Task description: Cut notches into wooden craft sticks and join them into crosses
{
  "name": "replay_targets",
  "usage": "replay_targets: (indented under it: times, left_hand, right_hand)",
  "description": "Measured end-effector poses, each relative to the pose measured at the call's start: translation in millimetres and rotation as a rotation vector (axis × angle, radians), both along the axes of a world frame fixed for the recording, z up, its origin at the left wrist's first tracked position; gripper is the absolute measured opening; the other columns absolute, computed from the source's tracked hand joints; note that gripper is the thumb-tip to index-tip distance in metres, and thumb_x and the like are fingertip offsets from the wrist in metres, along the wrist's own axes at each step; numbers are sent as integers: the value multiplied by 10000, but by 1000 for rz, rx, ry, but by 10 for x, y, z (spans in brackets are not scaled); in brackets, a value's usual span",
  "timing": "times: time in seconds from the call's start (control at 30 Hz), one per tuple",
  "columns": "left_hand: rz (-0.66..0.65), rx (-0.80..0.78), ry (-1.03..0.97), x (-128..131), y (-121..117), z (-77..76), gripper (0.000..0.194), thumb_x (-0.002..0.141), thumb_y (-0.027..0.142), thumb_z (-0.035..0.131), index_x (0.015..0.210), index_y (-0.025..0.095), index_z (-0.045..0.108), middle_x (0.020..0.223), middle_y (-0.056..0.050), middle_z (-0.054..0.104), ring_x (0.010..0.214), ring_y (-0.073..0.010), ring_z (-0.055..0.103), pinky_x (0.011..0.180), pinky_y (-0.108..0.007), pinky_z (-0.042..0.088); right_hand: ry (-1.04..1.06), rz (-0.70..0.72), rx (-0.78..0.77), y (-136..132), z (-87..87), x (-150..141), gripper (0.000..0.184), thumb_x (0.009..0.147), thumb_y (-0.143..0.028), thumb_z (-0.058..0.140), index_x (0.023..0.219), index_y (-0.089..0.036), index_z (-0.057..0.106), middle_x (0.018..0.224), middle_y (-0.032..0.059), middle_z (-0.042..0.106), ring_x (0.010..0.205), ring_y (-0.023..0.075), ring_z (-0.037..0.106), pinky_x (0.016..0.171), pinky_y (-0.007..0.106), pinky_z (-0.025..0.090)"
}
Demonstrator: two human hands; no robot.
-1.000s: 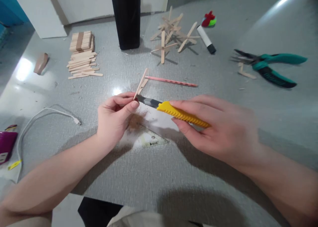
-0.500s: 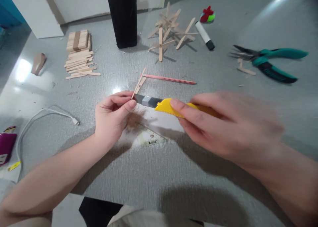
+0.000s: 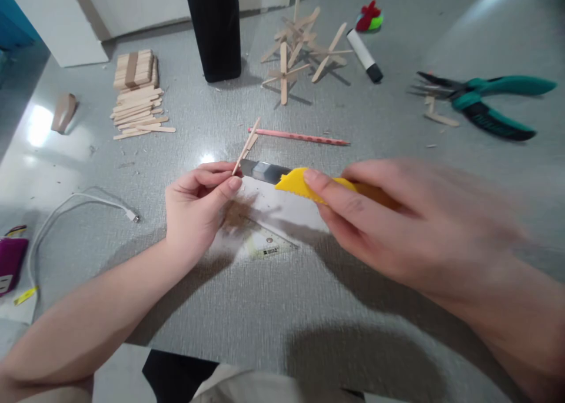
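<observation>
Between thumb and fingers, my left hand point(image 3: 200, 206) pinches the lower end of wooden craft sticks point(image 3: 247, 145) that look crossed or joined and tilt up to the right. My right hand point(image 3: 388, 215) is wrapped around a yellow utility knife point(image 3: 295, 185), thumb on top of its handle. The extended blade point(image 3: 265, 172) points left, its tip touching or very close to the sticks beside my left fingertips. Below the hands lie a clear set square point(image 3: 271, 244) and brown dust on white paper point(image 3: 304, 206). A pink pencil point(image 3: 304, 137) lies just beyond.
Stacked craft sticks point(image 3: 139, 109) lie left, crossed-stick pieces point(image 3: 285, 73) at the back. A black box-like object point(image 3: 216, 32) stands between them. Also around are a white marker point(image 3: 364, 56), teal-handled pliers point(image 3: 489, 103), a white cable point(image 3: 97, 198) and a purple object point(image 3: 11, 262).
The knife and right hand have shifted slightly up, the blade still at the sticks. My left hand keeps its pinch. The whole view has moved a little.
</observation>
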State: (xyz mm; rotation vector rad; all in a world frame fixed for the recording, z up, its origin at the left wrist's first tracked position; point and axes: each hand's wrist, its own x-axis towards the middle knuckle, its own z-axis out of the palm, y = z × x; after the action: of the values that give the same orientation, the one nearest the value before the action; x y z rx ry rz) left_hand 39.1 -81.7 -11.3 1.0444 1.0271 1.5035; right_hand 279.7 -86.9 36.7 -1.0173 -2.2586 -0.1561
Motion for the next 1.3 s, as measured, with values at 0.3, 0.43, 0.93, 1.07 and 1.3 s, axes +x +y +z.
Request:
replay_targets:
  times: [0.3,0.43,0.93,1.07,1.3]
  left_hand:
    - [21,-81,-16,30,-18,64,210,652,335,980,703,272,786,903,10,794,846,-123,754,813,-260,622]
    - [36,-109,13,14,-29,73,198,672,338,969,721,265,792,898,0,800,803,-115,743,730,-230,612]
    - [59,-91,163,-38,-21,23,179,797,352,889,847,221,778,852,-16,792,806,-155,775,704,-261,634]
    - [60,-92,143,-41,-10,-1,179,811,330,880,852,205,759,854,-7,789,804,-140,781,690,-222,634]
    - [63,-36,172,3,-28,15,216,793,293,892,908,214,728,836,7,780,797,-143,785,710,-224,649]
  right_hand:
    - [-103,-46,133,-9,-97,26,109,947,-241,695,870,-269,766,608,-20,621,519,132,466,509,304,379]
    - [-120,-23,233,-22,-122,30,106,927,-218,721,834,-265,733,678,-8,662,551,151,501,531,326,394]
    - [-208,105,329,-17,-41,166,68,877,-187,757,926,-234,753,849,64,743,666,207,563,549,365,415]
    - [-134,-38,129,1,-84,295,255,892,-218,737,1144,-262,738,910,75,729,742,222,627,660,387,464]
    - [357,-136,-333,163,-212,100,294,886,-326,705,1157,-213,695,891,54,719,729,197,649,629,342,493]
